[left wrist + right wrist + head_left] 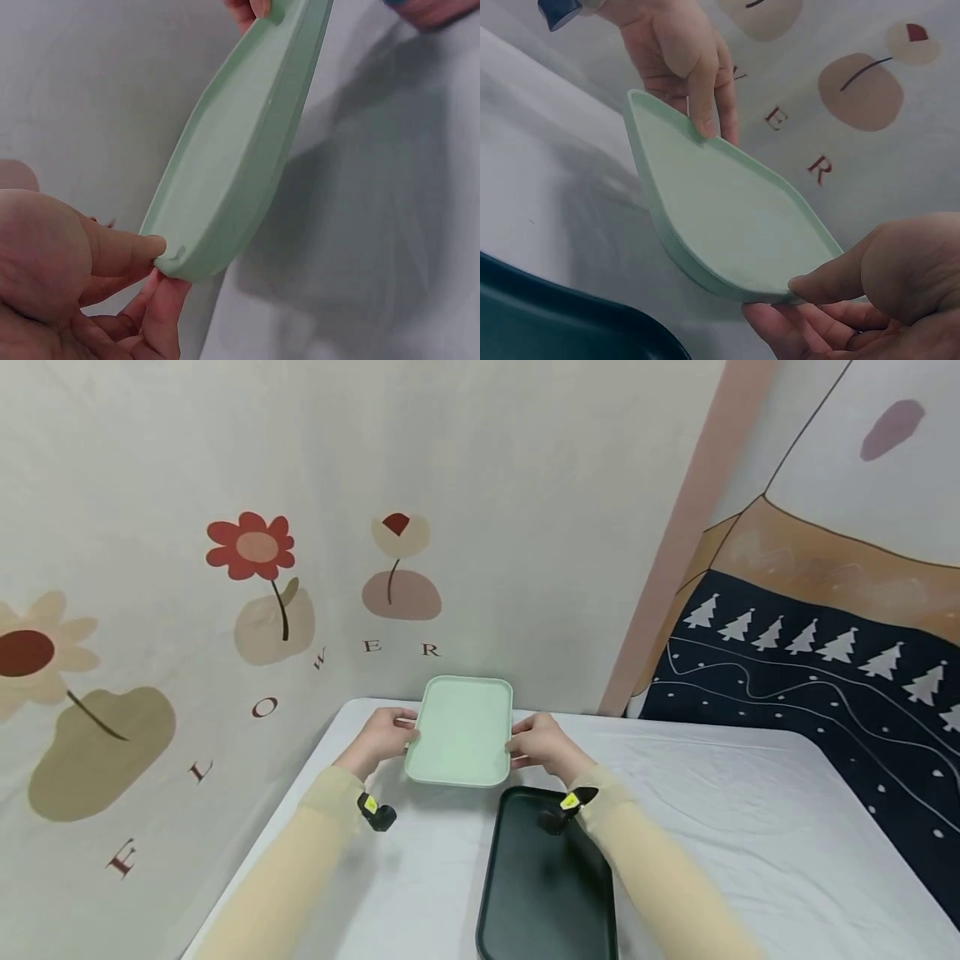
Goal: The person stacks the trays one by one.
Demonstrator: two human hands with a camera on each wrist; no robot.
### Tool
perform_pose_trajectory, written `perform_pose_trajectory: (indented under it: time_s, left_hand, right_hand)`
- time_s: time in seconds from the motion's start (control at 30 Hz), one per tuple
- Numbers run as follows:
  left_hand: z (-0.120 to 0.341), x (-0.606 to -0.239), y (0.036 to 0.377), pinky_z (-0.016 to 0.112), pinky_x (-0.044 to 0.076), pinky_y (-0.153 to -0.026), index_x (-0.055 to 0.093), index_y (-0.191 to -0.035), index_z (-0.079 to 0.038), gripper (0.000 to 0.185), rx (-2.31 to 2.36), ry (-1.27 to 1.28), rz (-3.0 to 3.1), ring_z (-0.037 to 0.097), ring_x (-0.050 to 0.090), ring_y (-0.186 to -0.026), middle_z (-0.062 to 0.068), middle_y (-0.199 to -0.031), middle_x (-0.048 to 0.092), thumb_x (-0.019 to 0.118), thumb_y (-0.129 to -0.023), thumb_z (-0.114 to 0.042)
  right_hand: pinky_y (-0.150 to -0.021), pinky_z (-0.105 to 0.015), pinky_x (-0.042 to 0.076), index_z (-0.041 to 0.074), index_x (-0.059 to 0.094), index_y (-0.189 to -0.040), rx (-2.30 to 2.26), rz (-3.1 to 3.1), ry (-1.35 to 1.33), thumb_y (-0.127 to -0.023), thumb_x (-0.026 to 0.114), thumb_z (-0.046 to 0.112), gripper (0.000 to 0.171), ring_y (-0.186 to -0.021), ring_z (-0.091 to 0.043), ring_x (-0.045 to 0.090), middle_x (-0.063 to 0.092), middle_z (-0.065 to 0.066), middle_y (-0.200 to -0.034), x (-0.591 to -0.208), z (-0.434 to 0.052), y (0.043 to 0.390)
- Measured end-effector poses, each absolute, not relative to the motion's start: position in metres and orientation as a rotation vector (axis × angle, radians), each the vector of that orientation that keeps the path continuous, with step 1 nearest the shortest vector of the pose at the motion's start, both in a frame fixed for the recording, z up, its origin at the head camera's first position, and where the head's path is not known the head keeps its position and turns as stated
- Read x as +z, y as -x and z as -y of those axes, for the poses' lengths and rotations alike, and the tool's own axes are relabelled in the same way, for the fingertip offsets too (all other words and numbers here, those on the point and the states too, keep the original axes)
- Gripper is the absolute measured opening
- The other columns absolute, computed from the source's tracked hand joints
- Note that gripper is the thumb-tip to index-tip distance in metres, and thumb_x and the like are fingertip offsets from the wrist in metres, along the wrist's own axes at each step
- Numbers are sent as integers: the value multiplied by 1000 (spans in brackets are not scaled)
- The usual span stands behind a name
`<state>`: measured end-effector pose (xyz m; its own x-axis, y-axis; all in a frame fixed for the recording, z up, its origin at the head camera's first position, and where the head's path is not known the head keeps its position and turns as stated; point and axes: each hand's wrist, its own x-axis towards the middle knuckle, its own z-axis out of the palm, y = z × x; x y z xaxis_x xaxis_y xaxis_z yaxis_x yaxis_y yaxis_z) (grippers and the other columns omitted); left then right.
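Note:
A light green rectangular tray point(461, 731) is held up off the white-covered table, its shadow falling below it. My left hand point(383, 737) grips its left edge, thumb over the rim and fingers beneath, as the left wrist view shows at the tray's rim point(202, 225). On the opposite edge my right hand point(546, 745) pinches the rim the same way; in the right wrist view the thumb lies on top of the tray point(727, 202). The tray's inside carries nothing. A larger dark green tray point(551, 885) lies on the table, nearer me, partly under my right forearm.
The white cloth point(720, 810) over the table has light wrinkles on the right. Behind the table hangs a pale curtain point(525, 527) printed with flowers and letters. A dark blue cloth with white trees point(840, 647) hangs at the right.

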<state>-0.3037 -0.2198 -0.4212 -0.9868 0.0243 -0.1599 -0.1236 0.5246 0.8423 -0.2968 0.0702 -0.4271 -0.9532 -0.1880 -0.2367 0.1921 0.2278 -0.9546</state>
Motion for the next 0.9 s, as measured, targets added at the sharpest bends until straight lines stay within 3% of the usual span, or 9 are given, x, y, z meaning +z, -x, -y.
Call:
perform_pose_trajectory:
  time_s: [0.3,0.9]
  left_hand:
    - [189,-403,273,36,64,-84,60,-141,5,40,1659,-60,-2519,31,69,-109,22,-127,63,66,-103,-4]
    - [140,-409,208,43,65,-80,64,-137,4,42,1814,-206,-2363,23,71,-97,18,-119,64,75,-97,-1]
  right_hand:
    - [-76,-42,66,-14,56,-133,-1814,-2200,41,-97,69,-4,39,-93,-32,74,65,-26,-115,-407,-119,267]
    - [-80,-44,65,-17,55,-128,-1838,-2102,128,-97,69,-4,36,-91,-27,70,64,-19,-100,-404,-194,194]
